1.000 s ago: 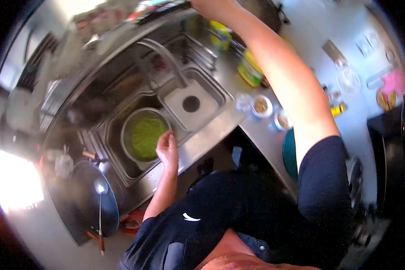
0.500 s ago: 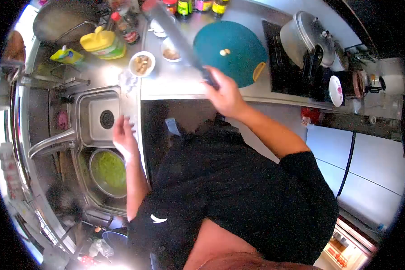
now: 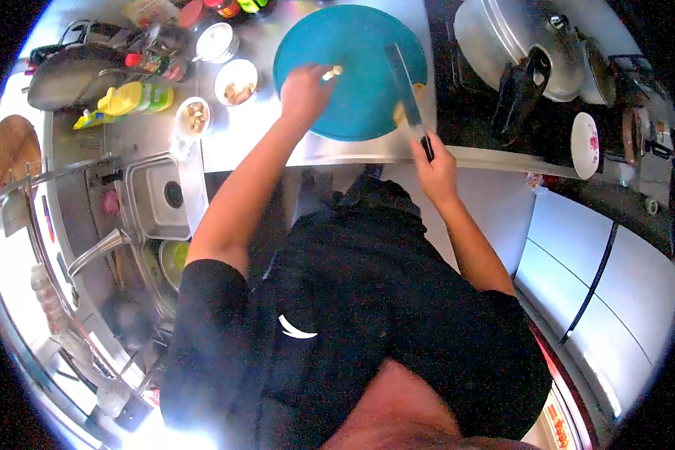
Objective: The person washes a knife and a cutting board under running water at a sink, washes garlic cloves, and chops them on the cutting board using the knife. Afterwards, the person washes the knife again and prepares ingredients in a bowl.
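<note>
The round teal cutting board point(image 3: 367, 112) lies on the counter ahead of me. Over its left side, my left hand point(image 3: 306, 94) is closed in a pinch, with pale garlic cloves point(image 3: 333, 73) at its fingertips. My right hand point(image 3: 436, 172), at the counter's front edge, is wrapped round the black handle of a kitchen knife point(image 3: 405, 86). The knife's blade points away from me across the right part of the board, passing beside its yellow handle point(image 3: 399, 114).
Left of the board stand white bowls, one with brown pieces point(image 3: 238, 91) and one with small chunks point(image 3: 196, 118). A steel sink point(image 3: 151, 202) is farther left. On the right, a pressure cooker point(image 3: 495, 41) sits on the black stove; a white dish point(image 3: 585, 146) is beside it.
My left hand has moved from beside the sink to the garlic on the board. The knife has swung from left of the board to its right side. My view has shifted too.
</note>
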Demonstrator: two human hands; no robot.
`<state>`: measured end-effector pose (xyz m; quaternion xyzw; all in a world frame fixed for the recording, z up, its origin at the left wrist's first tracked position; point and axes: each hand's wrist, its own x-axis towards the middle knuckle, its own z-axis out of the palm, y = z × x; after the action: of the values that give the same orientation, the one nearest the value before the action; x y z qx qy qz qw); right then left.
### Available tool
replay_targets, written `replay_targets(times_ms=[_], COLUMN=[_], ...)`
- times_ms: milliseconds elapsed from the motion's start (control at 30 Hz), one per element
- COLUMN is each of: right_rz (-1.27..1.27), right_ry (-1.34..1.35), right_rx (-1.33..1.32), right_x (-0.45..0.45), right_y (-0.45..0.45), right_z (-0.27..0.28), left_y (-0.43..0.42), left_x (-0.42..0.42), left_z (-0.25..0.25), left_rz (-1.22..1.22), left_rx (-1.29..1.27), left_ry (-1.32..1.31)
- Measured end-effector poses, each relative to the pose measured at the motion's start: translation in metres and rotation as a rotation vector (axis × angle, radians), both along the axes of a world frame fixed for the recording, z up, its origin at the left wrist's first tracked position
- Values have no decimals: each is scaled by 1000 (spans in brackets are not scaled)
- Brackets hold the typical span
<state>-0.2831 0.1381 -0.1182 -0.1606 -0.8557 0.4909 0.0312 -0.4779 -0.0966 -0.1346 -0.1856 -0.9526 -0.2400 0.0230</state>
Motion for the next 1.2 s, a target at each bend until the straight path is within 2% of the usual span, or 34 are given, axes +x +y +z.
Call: replay_targets(times_ms=[100, 233, 400, 533, 767, 833, 933, 1033, 1200], right_rz=[0, -15, -90, -82, -66, 8, 12, 44, 64], right_ry=[-18, 6, -67, -65, -169, -180, -144, -152, -156], right_rx=[-23, -54, -64, -58, -138, -40, -100, -48, -50], right_x=[-2, -7, -11, -11, -23, -26, -31, -34, -37], right_y=[7, 5, -10, -17, -31, -32, -38, -40, -42], right_z=[-6, -10, -2, -9, 2, -4, 1, -1, -6], left_y=[14, 21, 26, 29, 12, 11, 11, 11, 12], left_x=[-18, -39, -49, -45, -41, -41, -39, -38, -38], left_z=[-13, -35, -45, -44, -51, -55, -58, -61, -64], left_rz=[-99, -162, -205, -336, -369, -376, -352, -310, -337], left_rx=[-90, -208, -6, 17, 23, 69, 95, 82, 140], left_ry=[102, 58, 34, 129, 156, 179, 198, 159, 276])
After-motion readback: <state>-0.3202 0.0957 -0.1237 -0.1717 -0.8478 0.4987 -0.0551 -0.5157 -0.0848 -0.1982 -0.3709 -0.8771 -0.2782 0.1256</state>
